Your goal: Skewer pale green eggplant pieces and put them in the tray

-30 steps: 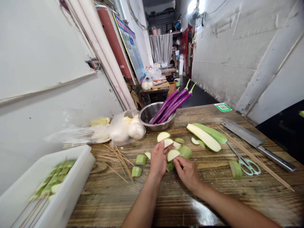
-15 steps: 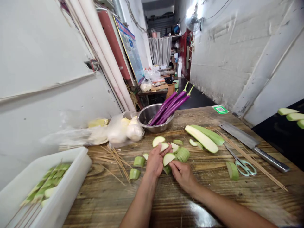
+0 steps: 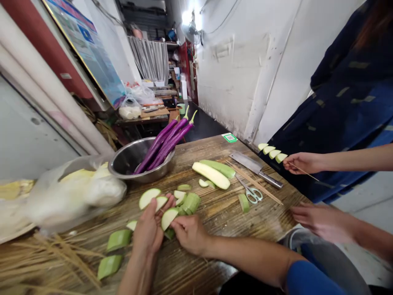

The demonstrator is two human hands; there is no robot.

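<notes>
Between the thumb and fingers of my left hand [image 3: 149, 227] is a zucchini slice [image 3: 161, 203], pale with a green rim. A larger round slice [image 3: 149, 197] shows just beyond that thumb; whether it is held or lies on the table, I cannot tell. My right hand [image 3: 190, 234] pinches a half-round zucchini slice [image 3: 169, 218] by its lower edge, close to my left fingers. Sliced zucchini [image 3: 190, 203] is clustered on the table just beyond my right hand. Two green chunks [image 3: 119, 239] [image 3: 109, 266] lie left of my left wrist.
Purple eggplants [image 3: 167, 143] rest in a steel bowl [image 3: 123, 168]. Zucchini halves [image 3: 211, 174], scissors [image 3: 253, 195], skewers [image 3: 254, 180] and a cleaver [image 3: 245, 160] lie rightward. Loose sticks [image 3: 66, 258] are at left. A co-worker's hand [image 3: 302, 162] holds skewered slices [image 3: 272, 153] above a bin [image 3: 325, 258].
The view has turned right, so the table things appear further left and the white tub is out of sight. The co-worker's arms and body have come into view. My hands keep nearly the same pose.
</notes>
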